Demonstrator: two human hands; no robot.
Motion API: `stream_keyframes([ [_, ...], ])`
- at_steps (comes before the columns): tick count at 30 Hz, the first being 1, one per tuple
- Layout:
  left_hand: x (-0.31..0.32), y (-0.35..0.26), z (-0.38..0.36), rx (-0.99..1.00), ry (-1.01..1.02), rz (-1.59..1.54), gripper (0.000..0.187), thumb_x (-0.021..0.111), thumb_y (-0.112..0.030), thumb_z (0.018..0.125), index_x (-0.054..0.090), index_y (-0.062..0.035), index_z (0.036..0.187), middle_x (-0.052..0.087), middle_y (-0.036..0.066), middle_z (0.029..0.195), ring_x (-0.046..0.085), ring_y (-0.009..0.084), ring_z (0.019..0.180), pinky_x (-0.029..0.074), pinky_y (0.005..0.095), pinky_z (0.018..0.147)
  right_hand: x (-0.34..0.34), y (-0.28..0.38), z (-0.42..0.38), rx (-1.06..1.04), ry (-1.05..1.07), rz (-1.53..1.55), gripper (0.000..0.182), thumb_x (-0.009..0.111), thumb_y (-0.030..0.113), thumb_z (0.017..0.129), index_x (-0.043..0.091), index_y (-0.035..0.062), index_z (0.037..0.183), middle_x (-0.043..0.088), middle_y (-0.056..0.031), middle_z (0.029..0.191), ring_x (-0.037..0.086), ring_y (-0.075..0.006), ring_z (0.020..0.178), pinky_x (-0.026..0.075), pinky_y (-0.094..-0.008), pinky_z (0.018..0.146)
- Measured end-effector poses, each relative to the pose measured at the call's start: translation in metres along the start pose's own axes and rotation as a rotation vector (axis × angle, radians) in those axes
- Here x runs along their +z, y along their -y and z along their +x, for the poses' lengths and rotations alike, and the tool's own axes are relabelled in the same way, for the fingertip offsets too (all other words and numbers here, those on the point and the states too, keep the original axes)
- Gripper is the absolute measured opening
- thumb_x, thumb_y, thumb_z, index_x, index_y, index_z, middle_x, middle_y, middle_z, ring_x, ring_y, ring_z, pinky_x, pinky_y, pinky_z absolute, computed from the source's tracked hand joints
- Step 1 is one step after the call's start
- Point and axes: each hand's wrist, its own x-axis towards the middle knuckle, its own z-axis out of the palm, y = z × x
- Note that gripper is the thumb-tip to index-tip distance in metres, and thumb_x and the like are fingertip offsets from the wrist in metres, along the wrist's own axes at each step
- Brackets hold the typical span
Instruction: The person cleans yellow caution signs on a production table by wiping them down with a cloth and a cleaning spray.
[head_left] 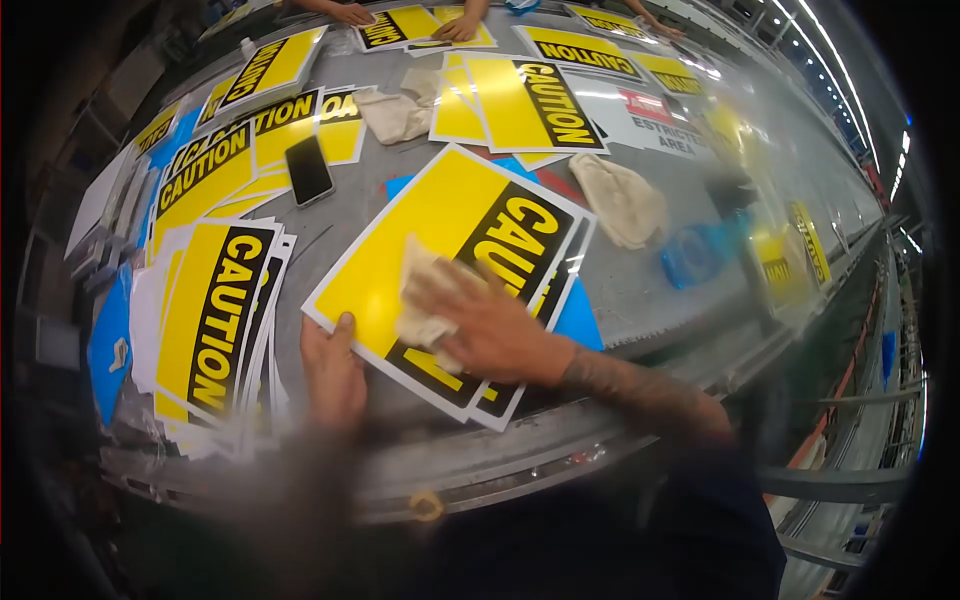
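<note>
A yellow and black caution sign [385,225] lies tilted on top of a small stack of similar signs in front of me. My left hand [335,370] is closed on its left corner, with the thumb on the upper face. A beige cloth [418,275] is bunched under my right hand [490,325], which presses it onto the yellow part of the sign. The right hand covers some of the black lettering band. Blue sheet [578,320] shows from beneath the stack.
More caution signs [215,320] are stacked to the left, near a black phone [309,170]. Two other cloths [620,200] lie further back. A blurred blue bottle [695,255] is at the right. Other people's hands [458,28] touch signs across the table.
</note>
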Motion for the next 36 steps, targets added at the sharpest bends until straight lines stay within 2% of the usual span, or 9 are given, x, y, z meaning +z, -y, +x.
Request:
stream_keyframes([
  [7,0.007,-0.002,-0.001,-0.060,-0.055,-0.038,0.042,0.052,0.002,0.111,0.045,-0.0029,0.152,0.063,0.015,0.145,0.066,0.0239,0.131,0.056,0.0384,0.109,-0.014,-0.186,-0.018,0.209,-0.084,-0.413,0.049,0.054,0.030,0.109,0.058,0.0087,0.153,0.046,-0.0147,0.168,0.042,-0.0445,0.154,0.031,-0.0651,0.124],
  [11,0.009,0.001,-0.003,-0.026,-0.086,-0.057,0.045,0.052,0.003,0.111,0.044,-0.0018,0.155,0.061,0.015,0.149,0.060,0.0256,0.138,0.050,0.0393,0.115,-0.004,-0.144,-0.021,0.214,-0.149,-0.314,0.056,0.062,0.025,0.106,0.053,-0.0064,0.151,0.046,-0.0302,0.163,0.044,-0.0477,0.152,0.034,-0.0601,0.124],
  [12,0.008,0.000,-0.004,-0.017,-0.090,-0.055,0.044,0.051,0.003,0.111,0.044,-0.0016,0.155,0.061,0.015,0.149,0.061,0.0255,0.137,0.050,0.0393,0.115,-0.029,-0.088,-0.012,0.223,0.015,-0.042,0.062,0.066,0.023,0.102,0.051,-0.0097,0.153,0.044,-0.0312,0.165,0.040,-0.0464,0.156,0.034,-0.0563,0.127],
  [13,0.009,-0.001,-0.005,-0.013,-0.086,-0.051,0.044,0.051,0.003,0.111,0.044,-0.0015,0.154,0.061,0.015,0.149,0.061,0.0254,0.137,0.050,0.0393,0.115,-0.006,-0.061,-0.019,0.136,-0.118,0.051,0.066,0.067,0.022,0.099,0.049,-0.0097,0.154,0.042,-0.0311,0.166,0.038,-0.0459,0.158,0.031,-0.0536,0.130],
  [16,0.008,0.001,-0.003,-0.016,-0.050,-0.039,0.042,0.052,0.003,0.111,0.046,-0.0018,0.152,0.062,0.015,0.147,0.063,0.0245,0.134,0.052,0.0393,0.112,-0.005,0.023,-0.023,-0.065,0.084,0.208,0.075,0.069,0.024,0.099,0.042,-0.0021,0.163,0.038,-0.0265,0.171,0.032,-0.0393,0.163,0.023,-0.0507,0.135],
  [20,0.013,-0.001,-0.006,-0.011,-0.071,-0.032,0.039,0.054,0.001,0.111,0.048,-0.0027,0.149,0.063,0.014,0.145,0.065,0.0236,0.131,0.055,0.0384,0.107,-0.016,-0.005,-0.030,0.007,0.073,0.210,0.067,0.062,0.028,0.104,0.044,0.0048,0.164,0.038,-0.0229,0.172,0.033,-0.0384,0.162,0.022,-0.0520,0.135],
  [25,0.011,0.000,-0.008,-0.024,-0.094,-0.022,0.040,0.054,0.001,0.111,0.047,-0.0038,0.150,0.063,0.014,0.145,0.065,0.0228,0.130,0.055,0.0381,0.107,-0.019,-0.152,-0.044,0.317,-0.117,-0.208,0.057,0.056,0.029,0.110,0.050,-0.0039,0.156,0.043,-0.0287,0.167,0.036,-0.0462,0.158,0.025,-0.0564,0.131],
  [33,0.012,0.004,-0.006,0.009,-0.083,-0.027,0.044,0.052,0.003,0.111,0.043,-0.0012,0.154,0.059,0.015,0.151,0.059,0.0249,0.139,0.049,0.0400,0.116,-0.015,0.023,-0.042,-0.060,0.103,0.146,0.077,0.068,0.030,0.097,0.043,-0.0009,0.162,0.041,-0.0278,0.167,0.032,-0.0446,0.161,0.021,-0.0560,0.134],
  [36,0.008,0.010,-0.002,0.058,-0.072,0.011,0.041,0.051,0.004,0.111,0.046,0.0003,0.152,0.060,0.016,0.151,0.061,0.0257,0.137,0.050,0.0387,0.115,-0.008,0.012,-0.011,-0.135,0.085,0.113,0.076,0.067,0.032,0.098,0.042,0.0036,0.165,0.041,-0.0231,0.170,0.035,-0.0403,0.161,0.023,-0.0550,0.134],
])
